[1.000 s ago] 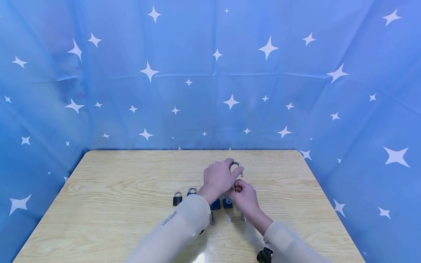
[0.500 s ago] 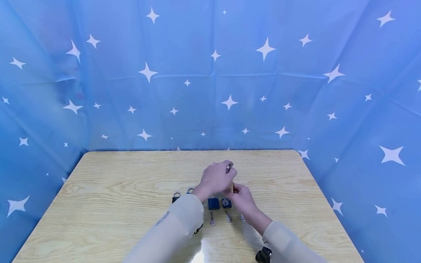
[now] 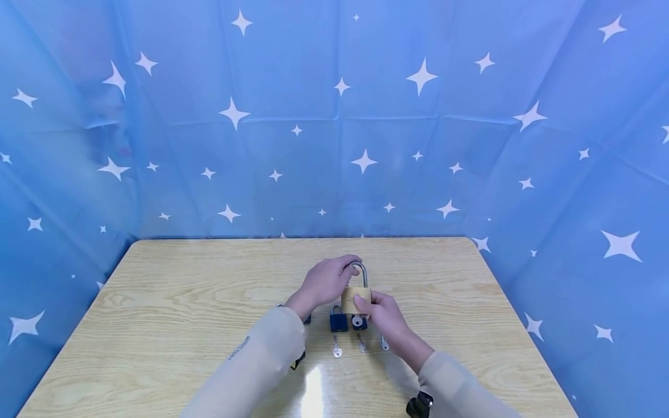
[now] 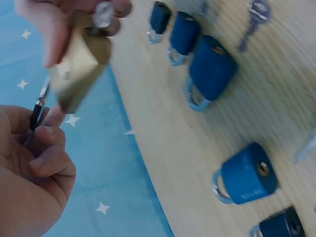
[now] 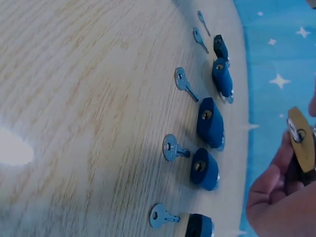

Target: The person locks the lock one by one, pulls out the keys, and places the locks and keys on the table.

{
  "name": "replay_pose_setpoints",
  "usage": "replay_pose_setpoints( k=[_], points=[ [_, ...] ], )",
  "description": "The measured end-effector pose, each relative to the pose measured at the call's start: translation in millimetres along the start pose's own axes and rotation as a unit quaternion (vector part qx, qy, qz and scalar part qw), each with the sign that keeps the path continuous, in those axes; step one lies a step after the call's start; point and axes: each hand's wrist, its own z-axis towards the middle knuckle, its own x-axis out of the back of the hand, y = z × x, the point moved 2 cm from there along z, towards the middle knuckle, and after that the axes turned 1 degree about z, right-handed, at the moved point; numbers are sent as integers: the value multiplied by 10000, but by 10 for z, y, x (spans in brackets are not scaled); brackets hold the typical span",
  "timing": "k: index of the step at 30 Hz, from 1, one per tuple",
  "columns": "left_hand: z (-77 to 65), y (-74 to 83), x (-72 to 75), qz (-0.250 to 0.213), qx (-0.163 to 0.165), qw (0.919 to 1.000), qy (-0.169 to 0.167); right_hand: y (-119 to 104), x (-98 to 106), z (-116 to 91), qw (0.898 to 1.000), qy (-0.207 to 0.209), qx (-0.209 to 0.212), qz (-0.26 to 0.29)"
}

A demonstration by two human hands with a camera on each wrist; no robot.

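A brass padlock (image 3: 349, 302) is held up over the table between both hands. My right hand (image 3: 388, 316) grips its body, thumb across the front face. My left hand (image 3: 325, 281) has its fingers curled at the steel shackle (image 3: 365, 274), whose bend rises above the body. In the left wrist view a key (image 4: 102, 16) sits at the keyhole end of the brass body. A dark blue padlock (image 3: 338, 323) stands just below the hands in the head view, with a silver key (image 3: 337, 352) in front of it.
Several blue and black padlocks form a row, such as the blue padlock (image 5: 210, 123) in the right wrist view. Loose keys, one being the flat key (image 5: 181, 79), lie before them. The wooden table (image 3: 183, 302) ends at a starry blue curtain (image 3: 292, 151).
The brass padlock has been turned so its front face shows; before, the hands mostly covered it. My left hand has shifted left, while my right hand stays about where it was.
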Motion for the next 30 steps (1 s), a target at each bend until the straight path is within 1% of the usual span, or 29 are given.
replay_pose_setpoints(
  k=[2,4,7,9,13,17,20,22,27,30],
  points=[
    [-2,-29,-14,309,-65,9995,95,-13,-2,-14,10000,-84,21,-26],
    [-3,-50,-34,625,-39,9979,188,-19,-3,-27,9998,-196,29,-12],
    [-3,-79,-51,1025,32,9941,345,-6,0,-36,9987,-493,110,-46],
    [0,-97,-57,1217,84,9915,443,5,1,-39,9971,-738,197,-33],
    [-5,-126,-52,1405,107,9883,575,26,-3,-42,9926,-1169,312,-26],
    [-11,-152,-37,1330,49,9892,613,38,-12,-30,9901,-1361,338,28],
    [-15,-167,-19,1095,-40,9916,682,48,-12,-14,9892,-1427,316,143],
    [-21,-175,-9,915,-86,9929,750,59,-14,-5,9873,-1544,220,301],
    [-47,-166,-7,543,-113,9953,794,93,-37,13,9746,-2085,26,813],
    [-57,-150,-13,441,-82,9958,801,112,-51,23,9711,-2177,42,973]
  ],
)
